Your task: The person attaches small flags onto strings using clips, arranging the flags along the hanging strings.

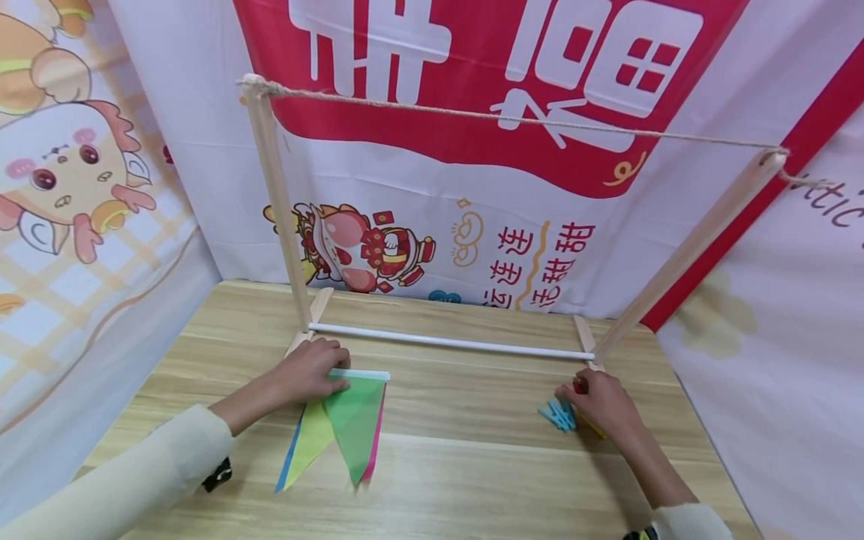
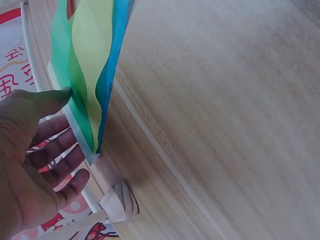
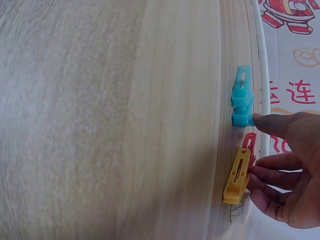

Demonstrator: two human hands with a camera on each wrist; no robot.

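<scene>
My left hand (image 1: 313, 370) pinches the white top edge of several triangular pennants, thumb on the near side and fingers behind. A green pennant (image 1: 361, 416) lies uppermost, with a yellow pennant (image 1: 312, 435), a blue one (image 2: 120, 30) and a pink one fanned out beneath. At the right, my right hand (image 1: 601, 401) is down at some plastic clothespins. Its thumb tip is right at the blue clothespins (image 3: 242, 95). The loosely bent fingers lie beside a red clothespin (image 3: 249, 141) and a yellow clothespin (image 3: 236, 180).
Two wooden posts (image 1: 277, 187) stand on the wood-grain table (image 1: 472, 480), joined low by a white rod (image 1: 445, 343). A twine (image 1: 472, 114) stretches between their tops, above both hands. Printed cloth (image 1: 405, 172) hangs behind the table.
</scene>
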